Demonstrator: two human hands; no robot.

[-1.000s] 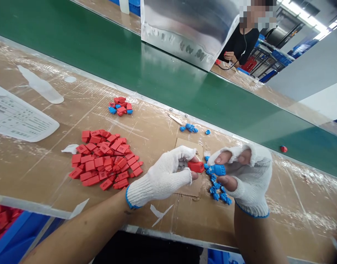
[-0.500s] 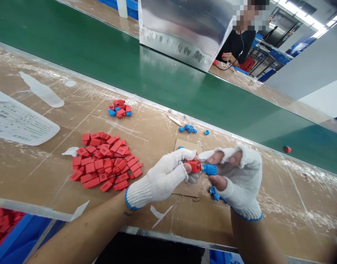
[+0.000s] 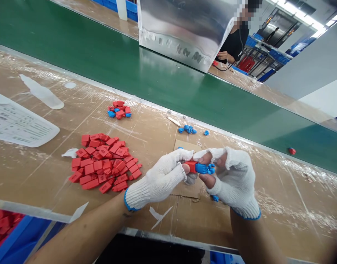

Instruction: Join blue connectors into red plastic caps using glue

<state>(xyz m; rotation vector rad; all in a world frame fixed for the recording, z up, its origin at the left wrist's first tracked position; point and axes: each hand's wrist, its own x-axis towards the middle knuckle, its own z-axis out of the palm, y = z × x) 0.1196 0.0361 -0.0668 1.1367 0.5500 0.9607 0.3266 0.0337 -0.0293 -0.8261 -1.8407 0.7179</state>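
Note:
My left hand (image 3: 168,172), in a white fingertip-less glove, pinches a red blocky plastic toy piece (image 3: 191,167) between thumb and fingers. A blue toy hand (image 3: 201,168) sits against the red piece's right end. My right hand (image 3: 231,176), gloved the same way, has its thumb and fingertips around this toy hand. Just right of it shows more blue plastic (image 3: 211,169); I cannot tell whether it is held or lies behind. Beneath the hands is a piece of cardboard (image 3: 182,189), with another blue part (image 3: 214,198) beside it.
Left on the table lies a large pile of red pieces (image 3: 102,161), with a small red-and-blue pile (image 3: 119,110) behind. Several blue parts (image 3: 187,129) lie near the green conveyor belt (image 3: 102,58). The belt carries a red-and-blue piece (image 3: 292,150). A person (image 3: 233,46) sits beyond the metal cover (image 3: 182,33).
My right hand has moved left, and the blue toy hand now meets the red piece, where a gap showed before. The red-and-blue piece on the belt has shifted slightly right.

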